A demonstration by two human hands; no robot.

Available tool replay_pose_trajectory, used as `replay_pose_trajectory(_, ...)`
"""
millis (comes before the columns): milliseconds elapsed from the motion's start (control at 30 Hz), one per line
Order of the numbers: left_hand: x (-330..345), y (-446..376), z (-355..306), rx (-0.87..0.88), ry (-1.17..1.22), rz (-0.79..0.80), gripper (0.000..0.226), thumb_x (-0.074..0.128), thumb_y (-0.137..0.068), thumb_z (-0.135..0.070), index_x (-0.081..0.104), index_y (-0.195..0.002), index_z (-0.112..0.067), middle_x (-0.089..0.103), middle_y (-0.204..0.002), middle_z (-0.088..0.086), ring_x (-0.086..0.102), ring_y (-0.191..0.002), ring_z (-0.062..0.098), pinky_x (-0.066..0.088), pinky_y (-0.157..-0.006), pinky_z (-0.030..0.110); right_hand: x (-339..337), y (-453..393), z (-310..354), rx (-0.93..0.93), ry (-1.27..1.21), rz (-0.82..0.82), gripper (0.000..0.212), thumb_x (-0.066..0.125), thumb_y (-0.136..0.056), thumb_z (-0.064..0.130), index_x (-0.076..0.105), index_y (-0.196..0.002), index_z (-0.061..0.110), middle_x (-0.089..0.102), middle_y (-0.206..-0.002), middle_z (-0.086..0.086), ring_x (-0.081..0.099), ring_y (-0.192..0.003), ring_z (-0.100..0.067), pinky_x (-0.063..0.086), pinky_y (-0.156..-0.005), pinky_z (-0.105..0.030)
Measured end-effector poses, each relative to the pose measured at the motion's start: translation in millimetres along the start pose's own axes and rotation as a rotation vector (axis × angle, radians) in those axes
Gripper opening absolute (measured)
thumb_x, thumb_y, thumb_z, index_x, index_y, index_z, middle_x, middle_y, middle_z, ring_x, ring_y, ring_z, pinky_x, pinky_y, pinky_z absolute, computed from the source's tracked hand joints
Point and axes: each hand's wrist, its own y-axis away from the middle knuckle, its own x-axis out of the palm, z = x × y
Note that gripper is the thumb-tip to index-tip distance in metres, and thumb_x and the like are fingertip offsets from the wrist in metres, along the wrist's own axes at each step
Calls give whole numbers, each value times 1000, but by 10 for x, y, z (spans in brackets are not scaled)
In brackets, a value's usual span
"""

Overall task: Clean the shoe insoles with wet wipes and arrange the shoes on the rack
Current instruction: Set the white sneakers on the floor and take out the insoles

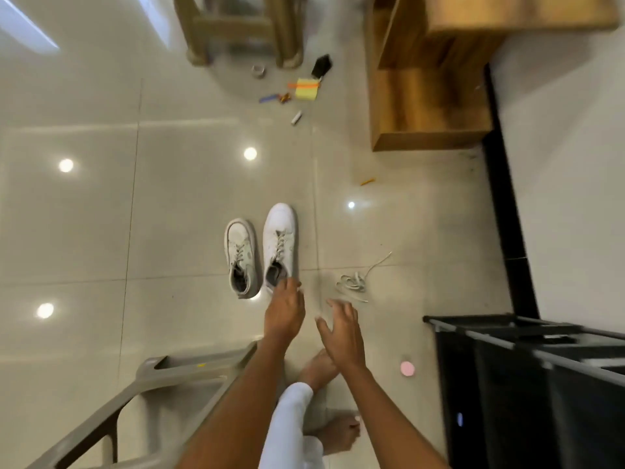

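Shoes, white, two: side by side on the tiled floor (101,204), toes pointing away from the person. The larger sneaker (280,243) lies right of the smaller sneaker (240,257); both laced, openings toward the hands.

Left hand (284,311): reaching down to the heel of the larger sneaker, fingertips at its collar; whether they have closed on it I cannot tell. Right hand (341,333): just beside it, fingers spread and loose, holding nothing.

Loose lace (355,280): a tangle on the floor, right of the shoes. Shoe rack (527,346): black, lower right, partly cut off; no shoes seen on what shows. Pink round object (407,368): near the rack, unidentified.

Progress, as judged: early. Neither shoe is on the rack, and no wipe or removed insole is visible.

Obscured: insoles dark inside the openings, condition unreadable. Small litter (304,89) near the wooden cabinet (429,106) is blurred. Grey plastic chair (162,394), lower left, cropped.
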Motion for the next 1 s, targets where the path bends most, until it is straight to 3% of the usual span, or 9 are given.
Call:
replay_pose_trajectory(233, -650, 1196, -1755, 267, 28, 271, 24, 35, -100, -28, 50, -111, -14, 58, -112, 5, 55, -102, 23, 46, -86, 38, -1743, 1209, 440, 165, -162, -243, 41, 51, -95, 26, 44, -134, 16, 44, -136, -3, 44, -124, -18, 37, -94, -25)
replay_pose_trajectory(367, -1039, 1940, -2692, 413, -35, 291, 22, 37, -99, -29, 50, -112, -17, 58, -114, 3, 54, -103, 21, 47, -85, 36, -2703, 1954, 614, 305, -308, -489, 42, 49, -94, 24, 44, -135, 15, 44, -134, -7, 47, -121, -23, 40, -95, -31)
replay_pose_trajectory(467, -1239, 2498, -3336, 639, -162, 284, 25, 39, -98, -29, 51, -117, -17, 56, -118, 2, 52, -108, 20, 45, -86, 35, -3218, 2579, 664, 386, -454, -736, 38, 50, -95, 21, 47, -131, 12, 45, -130, -7, 51, -116, -22, 40, -92, -32)
replay_pose_trajectory(633, -1227, 3194, -4161, 991, -208, 239, 30, 41, -97, -28, 51, -123, -15, 52, -124, 3, 50, -113, 19, 44, -95, 34, -3650, 3339, 590, 364, -495, -1074, 31, 52, -94, 18, 51, -125, 15, 49, -126, -3, 53, -115, -19, 45, -95, -34)
replay_pose_trajectory(767, -1141, 3603, -4526, 1267, -318, 236, 41, 39, -98, -30, 43, -136, -14, 38, -145, 5, 35, -135, 19, 25, -113, 34, -3798, 3793, 504, 387, -433, -1212, 31, 50, -95, 18, 52, -126, 19, 50, -126, 2, 54, -112, -13, 45, -90, -26)
replay_pose_trajectory(867, -1051, 3792, -4660, 1488, -471, 262, 45, 35, -99, -34, 38, -140, -15, 32, -149, 5, 25, -140, 19, 16, -116, 35, -3910, 4067, 410, 457, -358, -1345, 30, 51, -93, 15, 54, -123, 17, 56, -123, 0, 55, -111, -14, 46, -93, -27)
replay_pose_trajectory(1000, -845, 4192, -4814, 1652, -511, 325, 43, 34, -99, -32, 38, -138, -14, 31, -150, 8, 21, -142, 22, 11, -118, 39, -3991, 4449, 238, 553, -204, -1470, 27, 54, -90, 11, 58, -117, 16, 61, -116, -3, 57, -105, -18, 47, -90, -31)
